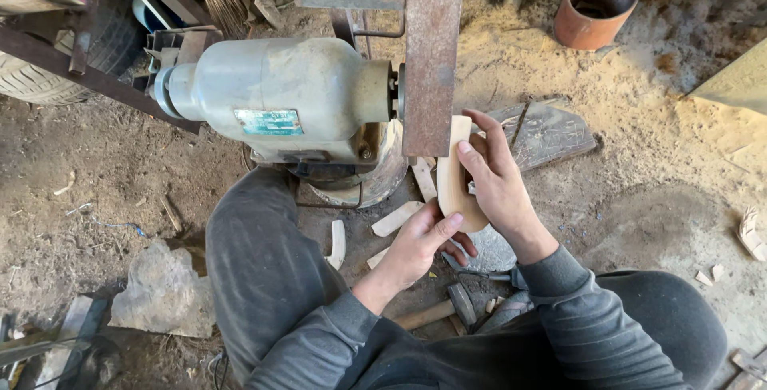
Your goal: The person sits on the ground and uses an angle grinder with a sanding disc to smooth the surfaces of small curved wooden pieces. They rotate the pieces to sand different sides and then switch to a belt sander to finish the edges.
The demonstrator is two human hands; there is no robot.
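Bright, even daylight from the upper right — soft shadows, sharp focus, slight wide-angle bending at the edges.

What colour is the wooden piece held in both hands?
Pale tan wooden piece, seen in the head view.

Two hands, the left hand (419,244) and the right hand (494,178), were at the centre of the frame, and between them was one flat wooden piece (452,173). One grey motor (276,96) sat in the upper middle beside one rusty belt (431,54), one clay pot (595,8) stood at the upper right, and one hammer (438,310) lay near the lower middle. About four loose wood offcuts (395,219) lay on the ground below the motor, and one grey stone (164,290) was at the lower left.
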